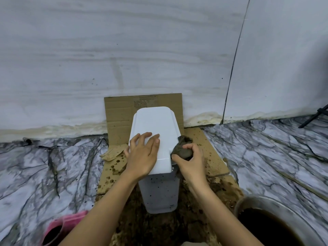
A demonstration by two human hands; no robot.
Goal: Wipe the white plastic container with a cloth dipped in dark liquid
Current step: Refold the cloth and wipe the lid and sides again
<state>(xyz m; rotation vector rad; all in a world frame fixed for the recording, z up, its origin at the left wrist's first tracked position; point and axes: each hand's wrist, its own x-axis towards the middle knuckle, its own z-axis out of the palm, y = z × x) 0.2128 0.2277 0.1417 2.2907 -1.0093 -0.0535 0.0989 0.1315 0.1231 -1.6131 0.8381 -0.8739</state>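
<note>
The white plastic container (156, 157) is stood upright on stained cardboard (211, 153) in the middle of the scene, close to the far wall, with its lid closed. The lid is steadied by the left hand (142, 157), which is laid flat on top with the fingers spread and straight. A dark, bunched cloth (182, 150) is gripped by the right hand (189, 160), the fingers and thumb curled round it, and is held against the right edge of the lid, near the near corner.

The wiping is judged to be under way rather than finished. The cloth appears already soaked, so the dipping is taken as done. The lid top is seen as clean and white, while the near face of the body is speckled with dark spots. Whether those spots are dirt yet to be removed or splashes from the liquid cannot be told from this view. The right side is being worked now; the near face and the left side seem left to do, and the far side is hidden.

A metal bowl of dark liquid (269, 226) is set at the near right, within reach for another dip. A pink object (58, 228) lies at the near left.
</note>
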